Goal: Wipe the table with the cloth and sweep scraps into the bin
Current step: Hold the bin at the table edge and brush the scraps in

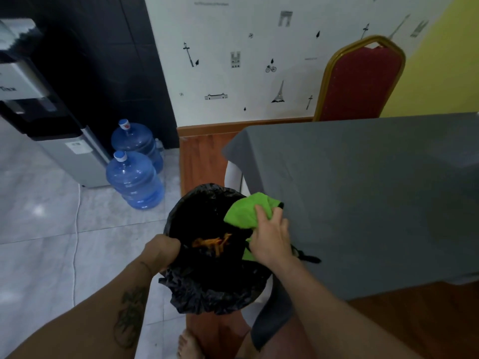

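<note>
The dispenser (33,99) at ten o'clock carries labels, but the print is too blurred to read; its left side is cut off by the frame edge. Two blue water bottles (134,177) stand beside it, their caps unreadable. At six o'clock the left hand (162,251) is clenched on the near rim of the bin (207,288), gripping its black liner. Orange scraps (212,243) lie inside, dim and hard to make out. The right hand (270,238) grips the green cloth (246,211) over the bin's right rim, at the edge of the table (363,198), fingers bunching the fabric; part of the cloth is hidden under the palm. A red chair (363,81) stands at one o'clock.
</note>
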`<state>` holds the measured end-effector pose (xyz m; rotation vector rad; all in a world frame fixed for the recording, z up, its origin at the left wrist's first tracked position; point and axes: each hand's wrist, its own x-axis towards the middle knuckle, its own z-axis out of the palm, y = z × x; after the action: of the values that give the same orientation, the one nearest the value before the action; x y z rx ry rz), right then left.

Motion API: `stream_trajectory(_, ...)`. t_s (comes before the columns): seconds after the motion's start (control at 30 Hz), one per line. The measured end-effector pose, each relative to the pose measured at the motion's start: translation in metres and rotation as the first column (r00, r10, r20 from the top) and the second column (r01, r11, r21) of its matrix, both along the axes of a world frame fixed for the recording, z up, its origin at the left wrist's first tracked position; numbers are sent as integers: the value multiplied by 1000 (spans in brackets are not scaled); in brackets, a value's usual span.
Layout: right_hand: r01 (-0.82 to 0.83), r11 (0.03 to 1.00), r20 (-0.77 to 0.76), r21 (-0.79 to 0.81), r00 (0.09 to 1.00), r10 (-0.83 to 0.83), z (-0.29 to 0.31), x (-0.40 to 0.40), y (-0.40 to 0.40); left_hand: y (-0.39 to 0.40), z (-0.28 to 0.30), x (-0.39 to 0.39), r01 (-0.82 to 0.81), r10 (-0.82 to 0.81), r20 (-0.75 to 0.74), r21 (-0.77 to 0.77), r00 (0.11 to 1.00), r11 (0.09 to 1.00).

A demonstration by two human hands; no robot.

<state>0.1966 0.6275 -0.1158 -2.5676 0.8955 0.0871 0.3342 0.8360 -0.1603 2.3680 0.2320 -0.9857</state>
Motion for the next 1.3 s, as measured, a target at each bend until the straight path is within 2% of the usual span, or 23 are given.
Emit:
stream_trajectory(0.13, -65, 998, 34, 8, 997, 64, 4, 12, 1, -2, 9, 2, 8, -7, 23, -11, 1000, 1000)
stream_trajectory(0.33, -106, 980, 46, -166, 992, 115, 11, 14, -7, -2, 11, 6, 2, -2, -2, -36, 1000, 999)
stream_trajectory(0.43, -169, 978, -65, -122, 985, 162, 9, 9, -12, -2, 17, 8, 52, -52, -4, -27, 999, 998)
stream_trajectory(0.6, -55, 994, 33, -97, 998, 59, 14, 4, -36, -1, 21, 13, 54, -54, 5, -3, 999, 999)
stream_trajectory(0.7, 51, 987, 70, -155, 997, -41, 22, 0, -69, 3, 19, 17, 81, -81, 14, 19, 997, 997)
stream_trajectory(0.8, 160, 958, -2, -238, 986, -165, 23, -17, -104, 12, 6, 27, 39, -39, 14, 14, 999, 999)
stream_trajectory(0.93, 187, 951, -271, -246, 929, -252, 11, -42, -121, 26, -10, 34, 40, -39, -7, 13, 999, 999)
stream_trajectory(1.0, 209, 950, -283, -231, 920, -271, 11, -39, -113, 32, -23, 39, -23, 22, -39, -27, 999, 999)
stream_trajectory(1.1, 236, 928, -210, -287, 930, -301, 20, -19, -83, 39, -28, 41, -79, 73, -78, -76, 994, 994)
stream_trajectory(1.17, 170, 929, -148, -329, 962, -229, 22, -4, -57, 46, -36, 43, -125, 113, -98, -119, 989, 985)
stream_trajectory(1.23, 76, 971, -108, -225, 989, -102, 21, 12, -30, 49, -17, 39, -195, 175, -120, -178, 977, 964)
stream_trajectory(1.3, 39, 999, -84, -1, 996, -39, 13, 28, -5, 53, -1, 36, -270, 235, -165, -234, 958, 934)
